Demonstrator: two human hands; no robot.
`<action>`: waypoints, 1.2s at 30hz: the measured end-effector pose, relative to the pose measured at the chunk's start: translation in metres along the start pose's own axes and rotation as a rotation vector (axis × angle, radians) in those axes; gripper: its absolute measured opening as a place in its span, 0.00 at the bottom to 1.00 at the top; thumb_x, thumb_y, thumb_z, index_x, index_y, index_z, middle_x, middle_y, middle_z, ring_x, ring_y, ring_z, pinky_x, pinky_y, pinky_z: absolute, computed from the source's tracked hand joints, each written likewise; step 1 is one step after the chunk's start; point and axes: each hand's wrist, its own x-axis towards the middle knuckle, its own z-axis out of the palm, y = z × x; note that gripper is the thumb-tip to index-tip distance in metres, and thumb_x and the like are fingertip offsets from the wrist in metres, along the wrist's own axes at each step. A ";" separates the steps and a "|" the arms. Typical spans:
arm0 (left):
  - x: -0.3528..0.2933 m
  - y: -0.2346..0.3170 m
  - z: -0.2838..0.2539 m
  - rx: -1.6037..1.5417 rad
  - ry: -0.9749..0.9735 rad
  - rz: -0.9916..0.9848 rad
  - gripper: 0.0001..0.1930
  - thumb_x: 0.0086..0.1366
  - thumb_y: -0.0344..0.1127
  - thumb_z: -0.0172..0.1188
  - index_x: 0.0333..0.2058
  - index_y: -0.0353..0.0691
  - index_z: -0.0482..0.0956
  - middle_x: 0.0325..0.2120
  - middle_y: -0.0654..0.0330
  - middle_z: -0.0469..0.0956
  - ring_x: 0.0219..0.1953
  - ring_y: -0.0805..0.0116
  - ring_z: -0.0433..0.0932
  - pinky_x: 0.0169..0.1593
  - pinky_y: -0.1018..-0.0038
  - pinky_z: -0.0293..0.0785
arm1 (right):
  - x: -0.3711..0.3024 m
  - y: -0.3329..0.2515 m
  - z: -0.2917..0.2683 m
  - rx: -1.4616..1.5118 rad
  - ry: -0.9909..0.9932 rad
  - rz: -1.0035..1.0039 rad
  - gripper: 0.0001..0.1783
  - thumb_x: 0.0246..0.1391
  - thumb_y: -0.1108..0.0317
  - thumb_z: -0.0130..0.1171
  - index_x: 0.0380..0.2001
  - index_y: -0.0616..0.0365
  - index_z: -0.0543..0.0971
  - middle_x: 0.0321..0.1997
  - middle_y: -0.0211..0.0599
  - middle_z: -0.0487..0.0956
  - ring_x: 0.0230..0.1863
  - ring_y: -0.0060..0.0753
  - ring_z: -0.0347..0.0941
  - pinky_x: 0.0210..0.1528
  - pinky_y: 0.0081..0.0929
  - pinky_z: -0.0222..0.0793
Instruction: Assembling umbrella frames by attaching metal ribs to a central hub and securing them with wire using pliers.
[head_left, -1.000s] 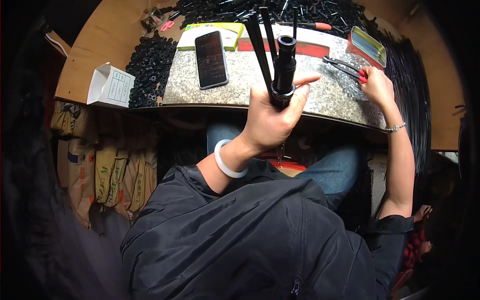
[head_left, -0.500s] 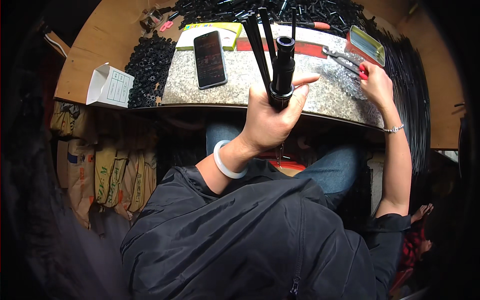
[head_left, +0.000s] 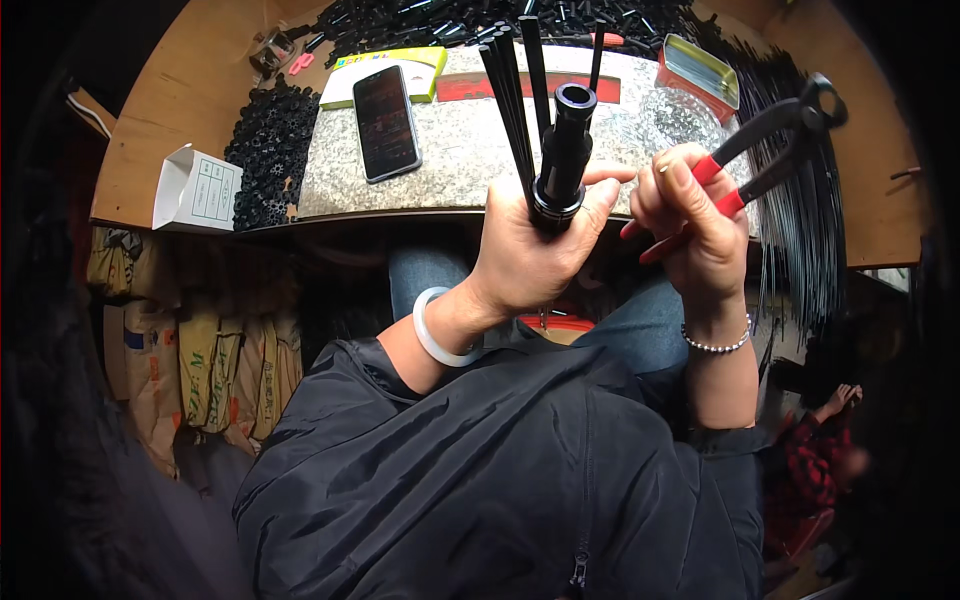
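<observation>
My left hand (head_left: 525,250) is closed around a black stepped tube (head_left: 566,150) with an open, shiny upper end pointing up. Several thin black rods (head_left: 508,100) fan upward beside the tube out of the same grip; their lower ends are hidden. Just to the right, my right hand (head_left: 705,235) is closed on pincers (head_left: 785,150) with red handles and dark rounded jaws, which point up and right, away from the tube. A tiny pale thing (head_left: 662,170) shows at the tip of my right thumb, too small to name.
A phone (head_left: 388,125) lies on the speckled worktop (head_left: 320,175), near a red strip (head_left: 470,87) and a red-rimmed tin (head_left: 697,75). Small black parts (head_left: 275,140) heap at left beside a white box (head_left: 200,190). Long black rods (head_left: 810,250) hang over the right edge. Another person's sleeve (head_left: 810,460) shows lower right.
My right hand has lifted the pincers off the worktop beside the tin and brought them left, close to my left hand. The left hand keeps its hold on the tube and rods.
</observation>
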 end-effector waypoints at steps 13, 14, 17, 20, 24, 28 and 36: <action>-0.004 -0.010 0.001 -0.124 0.001 0.242 0.11 0.59 0.23 0.52 0.39 0.31 0.79 0.21 0.59 0.77 0.23 0.80 0.72 0.28 0.80 0.70 | 0.000 0.045 0.040 -0.600 0.048 -1.020 0.10 0.46 0.76 0.64 0.33 0.62 0.76 0.21 0.34 0.75 0.20 0.26 0.67 0.23 0.20 0.61; -0.003 -0.010 0.001 -0.144 0.018 0.252 0.11 0.58 0.23 0.52 0.39 0.31 0.79 0.20 0.60 0.76 0.23 0.80 0.72 0.28 0.80 0.70 | 0.001 0.044 0.040 -0.617 0.036 -1.027 0.11 0.45 0.75 0.65 0.34 0.62 0.76 0.21 0.34 0.74 0.19 0.27 0.66 0.23 0.21 0.61; -0.004 -0.009 -0.002 -0.124 0.041 0.288 0.10 0.59 0.24 0.53 0.38 0.31 0.79 0.20 0.60 0.75 0.23 0.80 0.72 0.28 0.79 0.70 | 0.003 0.046 0.045 -0.626 0.031 -1.023 0.11 0.45 0.75 0.65 0.33 0.62 0.76 0.20 0.33 0.73 0.18 0.27 0.65 0.22 0.22 0.61; -0.005 -0.010 -0.015 -0.082 -0.122 0.208 0.17 0.61 0.31 0.56 0.46 0.25 0.74 0.34 0.56 0.79 0.35 0.75 0.76 0.41 0.79 0.73 | 0.003 0.046 0.045 -0.636 0.043 -1.002 0.10 0.45 0.74 0.65 0.33 0.61 0.76 0.20 0.33 0.72 0.19 0.27 0.65 0.22 0.22 0.61; -0.007 -0.011 -0.016 -0.077 -0.109 0.218 0.16 0.61 0.30 0.56 0.46 0.26 0.74 0.33 0.56 0.79 0.34 0.75 0.76 0.41 0.79 0.73 | 0.001 0.048 0.048 -0.589 0.061 -0.959 0.09 0.45 0.74 0.65 0.32 0.60 0.77 0.20 0.33 0.72 0.19 0.28 0.66 0.23 0.21 0.61; -0.005 -0.008 -0.008 -0.140 -0.052 0.191 0.13 0.60 0.28 0.55 0.42 0.28 0.77 0.27 0.58 0.77 0.29 0.76 0.74 0.35 0.78 0.71 | 0.002 0.049 0.047 -0.600 0.062 -0.951 0.10 0.45 0.74 0.66 0.31 0.60 0.77 0.20 0.33 0.73 0.19 0.28 0.66 0.23 0.22 0.62; 0.001 -0.009 -0.016 -0.052 -0.032 0.377 0.13 0.56 0.27 0.58 0.40 0.31 0.78 0.24 0.58 0.78 0.26 0.73 0.76 0.32 0.76 0.73 | 0.004 0.024 0.059 -0.509 0.009 -0.628 0.09 0.42 0.79 0.66 0.29 0.60 0.78 0.24 0.31 0.77 0.23 0.19 0.69 0.27 0.13 0.63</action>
